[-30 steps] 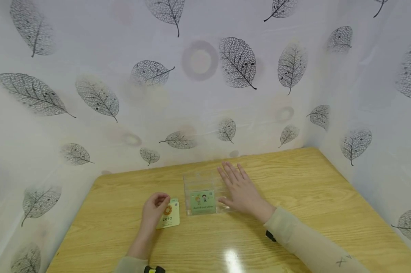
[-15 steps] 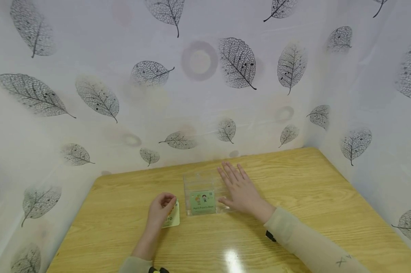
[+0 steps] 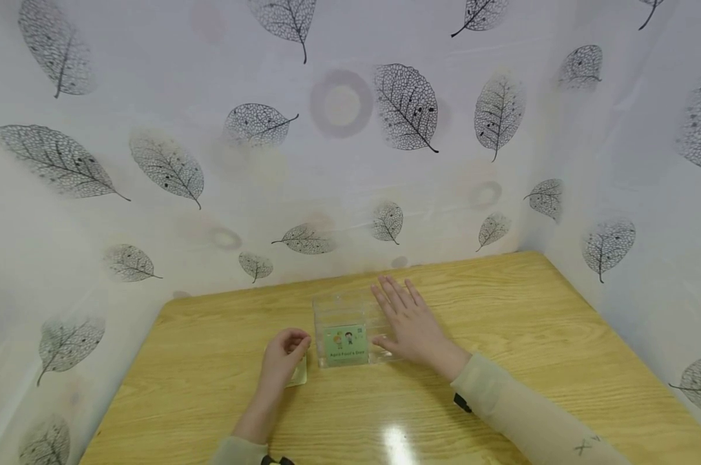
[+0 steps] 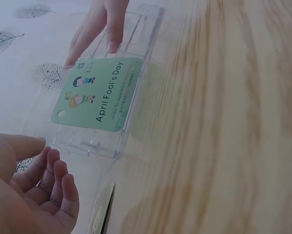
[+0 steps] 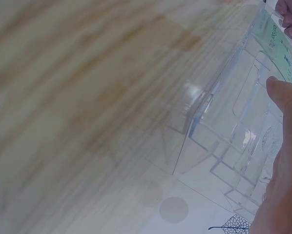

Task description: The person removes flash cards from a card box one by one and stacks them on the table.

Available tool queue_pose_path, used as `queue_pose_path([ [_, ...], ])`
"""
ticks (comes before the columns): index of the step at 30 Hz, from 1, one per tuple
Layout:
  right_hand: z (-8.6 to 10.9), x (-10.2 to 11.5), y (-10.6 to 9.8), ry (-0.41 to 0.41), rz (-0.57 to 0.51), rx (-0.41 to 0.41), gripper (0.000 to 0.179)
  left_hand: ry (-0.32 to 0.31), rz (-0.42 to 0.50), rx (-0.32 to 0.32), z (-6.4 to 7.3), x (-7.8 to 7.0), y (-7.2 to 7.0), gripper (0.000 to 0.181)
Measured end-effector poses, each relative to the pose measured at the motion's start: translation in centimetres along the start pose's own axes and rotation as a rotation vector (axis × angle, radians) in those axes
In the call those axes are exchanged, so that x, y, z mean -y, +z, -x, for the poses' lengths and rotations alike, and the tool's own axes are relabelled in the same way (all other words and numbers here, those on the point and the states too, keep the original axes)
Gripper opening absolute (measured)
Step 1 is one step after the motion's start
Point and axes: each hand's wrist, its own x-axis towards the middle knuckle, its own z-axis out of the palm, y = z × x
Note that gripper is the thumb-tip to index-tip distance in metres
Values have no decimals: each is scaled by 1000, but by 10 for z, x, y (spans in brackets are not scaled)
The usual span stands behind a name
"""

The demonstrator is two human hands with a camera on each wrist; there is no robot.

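Note:
A clear plastic box [image 3: 340, 310] lies on the table with a green card [image 3: 347, 345] reading "April Fool's Day" in its left part. Flat over the box's right part, my right hand [image 3: 411, 326] rests with fingers spread; its thumb [image 5: 278, 90] lies along the clear plastic beside the green card. My left hand [image 3: 283, 358] hovers just left of the box, its fingers loosely curled and thumb tip close to the index fingertip, with nothing seen between them. Beneath that hand lies a pale yellow card [image 3: 298, 374], mostly hidden; its edge shows in the left wrist view.
The wooden table [image 3: 472, 400] runs back to a pale wall covering [image 3: 338, 161] printed with dark leaves. Another such covering stands along the right side. A bright light reflection falls on the tabletop in front of the box.
My left hand has moved right, across the yellow card toward the box's left edge, and now covers most of that card. My right hand and the box have stayed put.

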Motion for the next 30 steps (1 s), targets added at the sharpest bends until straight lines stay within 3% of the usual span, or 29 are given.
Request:
queue_pose_path([
  [18, 2, 0, 1, 1, 13, 5, 105, 54, -9, 21, 3, -3, 14, 14],
  [30, 2, 0, 0, 3, 5, 10, 104, 29, -20, 0, 1, -7, 15, 13],
])
